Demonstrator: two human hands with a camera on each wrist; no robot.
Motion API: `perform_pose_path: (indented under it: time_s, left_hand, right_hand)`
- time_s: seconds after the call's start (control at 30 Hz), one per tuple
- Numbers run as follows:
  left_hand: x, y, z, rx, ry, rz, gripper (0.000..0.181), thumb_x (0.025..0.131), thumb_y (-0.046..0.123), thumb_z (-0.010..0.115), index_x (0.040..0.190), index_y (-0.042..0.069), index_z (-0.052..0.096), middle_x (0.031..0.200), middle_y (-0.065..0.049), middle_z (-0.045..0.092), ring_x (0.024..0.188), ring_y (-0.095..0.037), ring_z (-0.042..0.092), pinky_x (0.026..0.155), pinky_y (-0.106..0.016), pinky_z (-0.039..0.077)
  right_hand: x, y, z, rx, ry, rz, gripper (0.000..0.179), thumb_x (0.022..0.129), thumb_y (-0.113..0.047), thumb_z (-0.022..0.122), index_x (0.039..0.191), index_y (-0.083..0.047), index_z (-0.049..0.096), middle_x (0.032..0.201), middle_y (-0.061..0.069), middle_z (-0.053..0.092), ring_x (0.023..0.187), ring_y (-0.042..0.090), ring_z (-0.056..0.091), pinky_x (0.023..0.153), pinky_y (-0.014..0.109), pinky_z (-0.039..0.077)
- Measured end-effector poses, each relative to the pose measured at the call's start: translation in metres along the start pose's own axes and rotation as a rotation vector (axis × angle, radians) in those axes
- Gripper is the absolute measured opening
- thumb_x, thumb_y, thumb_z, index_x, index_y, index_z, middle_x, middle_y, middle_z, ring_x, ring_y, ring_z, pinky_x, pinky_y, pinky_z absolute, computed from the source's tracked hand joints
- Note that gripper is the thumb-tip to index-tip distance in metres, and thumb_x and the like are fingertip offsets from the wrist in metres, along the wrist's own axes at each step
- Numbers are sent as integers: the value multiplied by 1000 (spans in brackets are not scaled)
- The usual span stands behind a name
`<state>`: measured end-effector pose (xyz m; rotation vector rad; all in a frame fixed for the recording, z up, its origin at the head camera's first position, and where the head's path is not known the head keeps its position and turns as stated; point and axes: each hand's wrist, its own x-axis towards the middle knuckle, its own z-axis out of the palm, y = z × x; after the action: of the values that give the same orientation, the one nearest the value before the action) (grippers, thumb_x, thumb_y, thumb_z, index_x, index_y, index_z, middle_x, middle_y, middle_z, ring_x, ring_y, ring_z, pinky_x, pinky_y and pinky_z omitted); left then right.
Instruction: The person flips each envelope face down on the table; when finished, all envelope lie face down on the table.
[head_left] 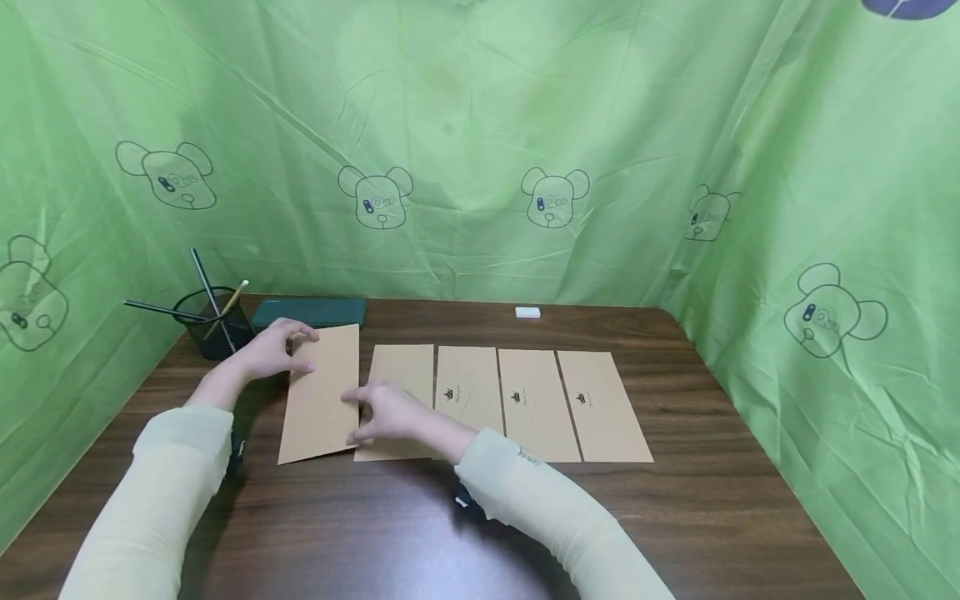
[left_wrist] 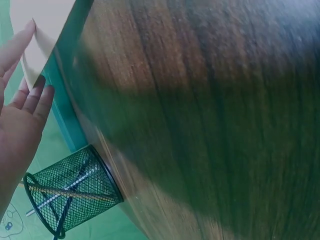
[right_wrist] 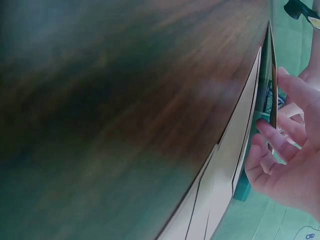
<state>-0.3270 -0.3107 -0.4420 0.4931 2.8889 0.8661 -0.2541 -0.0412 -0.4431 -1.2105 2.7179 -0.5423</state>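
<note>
While the card (head_left: 318, 410) runs lengthwise near to far between them, the left hand (head_left: 272, 350) pinches its left edge, the right hand (head_left: 390, 412) its right.

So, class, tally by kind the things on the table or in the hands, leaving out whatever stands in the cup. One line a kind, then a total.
Brown papers: 5
Mesh cup: 1
Green box: 1
White block: 1
Total: 8
</note>
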Motion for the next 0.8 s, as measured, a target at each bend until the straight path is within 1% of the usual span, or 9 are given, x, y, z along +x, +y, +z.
perform_pose_path:
  time_s: [0.13, 0.23, 0.27, 0.33, 0.43, 0.5, 0.63, 0.7, 0.8]
  left_hand:
    - [1, -2, 4, 10, -17, 18, 66, 71, 38, 82, 123, 5, 55, 133, -26, 32, 121, -45, 35, 96, -64, 32]
    - [2, -4, 6, 22, -20, 31, 71, 68, 39, 83, 124, 5, 54, 135, -25, 31, 123, -46, 34, 97, -65, 31]
    - [2, -4, 7, 26, -21, 39, 72, 68, 39, 84, 124, 5, 54, 135, -25, 30, 123, -47, 33, 97, -65, 30]
    - [2, -5, 8, 33, -19, 54, 72, 67, 38, 84, 124, 5, 55, 134, -25, 31, 123, -45, 34, 98, -64, 30]
    - [2, -7, 11, 41, -27, 79, 71, 67, 35, 85, 124, 4, 55, 133, -24, 34, 123, -44, 34, 99, -63, 30]
    - [2, -8, 13, 45, -36, 89, 71, 68, 33, 85, 124, 3, 55, 133, -25, 35, 123, -44, 34, 98, -63, 31]
    - [2, -12, 15, 61, -43, 96, 71, 69, 35, 83, 125, 3, 55, 133, -25, 37, 124, -45, 35, 99, -64, 30]
    - [2, -12, 15, 73, -47, 99, 71, 70, 37, 82, 125, 2, 55, 134, -27, 39, 125, -46, 33, 99, -65, 29]
    - [1, -12, 14, 92, -60, 97, 70, 72, 37, 81, 126, 0, 55, 134, -29, 40, 125, -48, 31, 99, -65, 28]
  right_hand:
    - [2, 0, 3, -76, 11, -28, 66, 73, -44, 79, 130, -19, 58, 106, -7, 66, 94, 3, 55, 94, 18, 40]
    - [3, 0, 6, -118, 18, -24, 66, 72, -48, 78, 129, -22, 59, 95, -10, 62, 92, 3, 52, 92, 19, 38]
    - [3, 0, 7, -129, 18, -20, 65, 72, -49, 78, 128, -23, 59, 94, -10, 62, 93, 5, 52, 90, 20, 39]
    - [3, 0, 9, -146, 13, -7, 63, 71, -51, 77, 126, -26, 61, 100, -10, 61, 98, 7, 51, 88, 20, 40]
    - [3, -1, 10, -185, -14, 8, 59, 71, -54, 76, 123, -30, 62, 114, -11, 59, 103, 11, 49, 85, 21, 41]
    - [2, -2, 11, -213, -32, 13, 58, 71, -56, 75, 122, -33, 63, 123, -11, 55, 106, 12, 47, 85, 22, 41]
    - [1, -3, 10, -253, -60, 0, 61, 70, -58, 74, 124, -34, 61, 128, -10, 51, 109, 12, 45, 88, 24, 41]
    - [1, -3, 10, -258, -75, -5, 64, 70, -59, 74, 127, -34, 59, 130, -9, 50, 111, 12, 44, 89, 25, 41]
    - [1, -2, 9, -250, -108, -6, 69, 69, -60, 74, 130, -34, 56, 134, -8, 48, 112, 12, 42, 88, 26, 41]
